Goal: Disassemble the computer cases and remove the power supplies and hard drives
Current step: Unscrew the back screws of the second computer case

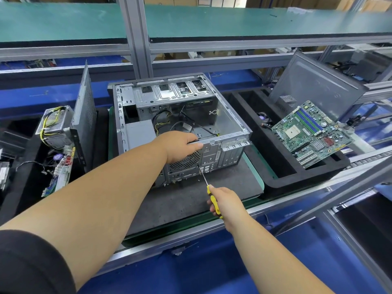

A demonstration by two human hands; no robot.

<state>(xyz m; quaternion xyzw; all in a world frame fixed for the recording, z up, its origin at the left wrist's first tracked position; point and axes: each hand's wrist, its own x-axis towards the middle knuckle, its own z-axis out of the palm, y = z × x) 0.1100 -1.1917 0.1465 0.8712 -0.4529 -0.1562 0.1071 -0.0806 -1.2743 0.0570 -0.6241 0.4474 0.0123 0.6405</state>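
An open grey computer case (224,115) lies on its side on a dark mat (191,200), its rear panel facing me. Inside at the left sits the grey power supply (140,134) with black and yellow cables (163,122). My left hand (180,147) grips the top rear edge of the case above the fan grille (186,162). My right hand (224,202) holds a yellow-handled screwdriver (214,200), whose tip touches the rear panel just below the grille.
A black foam tray (282,179) at the right holds a green motherboard (311,132) and a leaning grey side panel (314,85). At the left stand another side panel (84,115), a removed power supply (55,124) and a board (61,172). An aluminium frame post (137,35) rises behind.
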